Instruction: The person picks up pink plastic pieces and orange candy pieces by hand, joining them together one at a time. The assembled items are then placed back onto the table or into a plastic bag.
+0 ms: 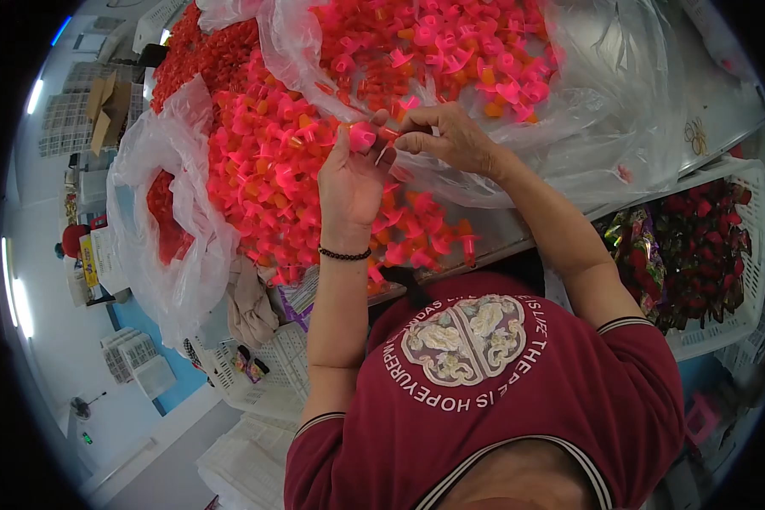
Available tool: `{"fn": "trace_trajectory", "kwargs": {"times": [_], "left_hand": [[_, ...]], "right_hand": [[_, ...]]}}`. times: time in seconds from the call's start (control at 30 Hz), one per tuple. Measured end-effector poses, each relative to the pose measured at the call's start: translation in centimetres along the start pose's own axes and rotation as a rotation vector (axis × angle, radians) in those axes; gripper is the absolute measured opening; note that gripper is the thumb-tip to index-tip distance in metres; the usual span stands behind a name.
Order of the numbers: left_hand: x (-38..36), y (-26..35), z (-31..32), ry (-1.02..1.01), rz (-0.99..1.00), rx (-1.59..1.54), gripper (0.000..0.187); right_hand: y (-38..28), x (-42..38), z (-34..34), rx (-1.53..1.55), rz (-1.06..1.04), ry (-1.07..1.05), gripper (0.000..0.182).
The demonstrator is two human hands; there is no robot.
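Note:
My left hand (pixel 348 183), with a dark bead bracelet at its wrist, is raised over a heap of small pink and orange plastic pieces. Its fingers are curled around a bright pink cup-shaped plastic piece (pixel 362 137). Close beside it, my right hand (pixel 455 140) pinches a small red plastic piece (pixel 388 134) between thumb and forefinger. The two pieces are nearly end to end in front of my left fingers. Below and around both hands spread loose pink pieces (pixel 268 170), some with orange parts showing.
Clear plastic bags (pixel 174 204) lie open on the metal table (pixel 714 110), with more red and pink pieces inside. Rubber bands (pixel 695 136) lie at the right. A white crate (pixel 722 327) of dark red wrapped items stands by my right arm. Another white basket (pixel 272 374) is at left.

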State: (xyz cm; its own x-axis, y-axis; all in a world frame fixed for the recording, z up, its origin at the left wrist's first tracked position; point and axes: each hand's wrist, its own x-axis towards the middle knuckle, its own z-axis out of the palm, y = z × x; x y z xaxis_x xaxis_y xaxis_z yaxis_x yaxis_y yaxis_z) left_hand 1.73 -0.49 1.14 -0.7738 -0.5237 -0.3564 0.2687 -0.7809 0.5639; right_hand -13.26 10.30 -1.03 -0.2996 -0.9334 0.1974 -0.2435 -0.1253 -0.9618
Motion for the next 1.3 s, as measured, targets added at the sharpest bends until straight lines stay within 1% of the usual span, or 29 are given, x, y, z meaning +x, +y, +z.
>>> {"fn": "trace_trajectory", "kwargs": {"times": [0.07, 0.13, 0.33, 0.4, 0.47, 0.57, 0.63, 0.67, 0.73, 0.8, 0.9, 1.0, 1.07, 1.2, 1.27, 1.3], "left_hand": [[0.1, -0.4, 0.3, -0.039, 0.028, -0.002, 0.034], [0.2, -0.7, 0.6, -0.034, 0.048, 0.015, 0.034], [0.2, -1.4, 0.5, -0.051, 0.127, 0.118, 0.035], [0.2, -1.5, 0.5, -0.061, 0.151, 0.163, 0.034], [0.0, -1.8, 0.8, -0.051, 0.227, 0.270, 0.032], [0.2, -2.1, 0.7, -0.036, 0.261, 0.275, 0.030], [0.2, -2.3, 0.8, -0.030, 0.270, 0.291, 0.030], [0.2, -2.3, 0.8, -0.026, 0.280, 0.307, 0.029], [0.2, -2.6, 0.4, -0.041, 0.292, 0.308, 0.029], [0.0, -2.8, 0.5, -0.058, 0.302, 0.308, 0.028], [-0.5, -2.8, 0.6, -0.024, 0.308, 0.323, 0.024], [-0.4, -2.9, -0.1, -0.021, 0.310, 0.322, 0.025], [-0.9, -2.9, -0.1, -0.058, 0.295, 0.314, 0.031], [-1.0, -3.1, 0.0, -0.059, 0.331, 0.308, 0.031], [-0.8, -3.3, -0.3, -0.048, 0.337, 0.265, 0.026], [-0.7, -3.4, -0.7, -0.050, 0.342, 0.263, 0.026]], "right_hand": [[0.0, 0.0, 0.0, 0.049, 0.032, -0.039, 0.021], [-0.2, -0.1, 0.0, 0.136, 0.111, -0.104, 0.022], [-0.7, 0.0, -0.1, 0.204, 0.142, -0.132, 0.022], [-0.7, 0.0, -0.1, 0.249, 0.166, -0.138, 0.021], [-0.4, 0.0, 0.1, 0.294, 0.191, -0.142, 0.021], [0.1, 0.1, 0.6, 0.364, 0.246, -0.129, 0.020], [-0.4, 0.0, 1.0, 0.462, 0.268, -0.068, 0.019], [-0.5, 0.0, 1.1, 0.462, 0.267, -0.069, 0.019], [-0.7, -0.1, 1.2, 0.576, 0.288, -0.086, 0.017], [-0.3, -0.2, 1.5, 0.548, 0.293, -0.105, 0.016], [0.4, -0.2, 2.3, 0.533, 0.285, -0.115, 0.014], [0.2, -0.1, 2.5, 0.513, 0.263, -0.106, 0.014], [0.1, -0.1, 2.5, 0.483, 0.255, -0.109, 0.015], [0.6, 0.0, 3.0, 0.491, 0.180, -0.111, 0.015], [1.1, -0.2, 3.6, 0.513, 0.157, -0.103, 0.014], [1.1, -0.1, 3.9, 0.441, 0.143, -0.065, 0.015]]}}
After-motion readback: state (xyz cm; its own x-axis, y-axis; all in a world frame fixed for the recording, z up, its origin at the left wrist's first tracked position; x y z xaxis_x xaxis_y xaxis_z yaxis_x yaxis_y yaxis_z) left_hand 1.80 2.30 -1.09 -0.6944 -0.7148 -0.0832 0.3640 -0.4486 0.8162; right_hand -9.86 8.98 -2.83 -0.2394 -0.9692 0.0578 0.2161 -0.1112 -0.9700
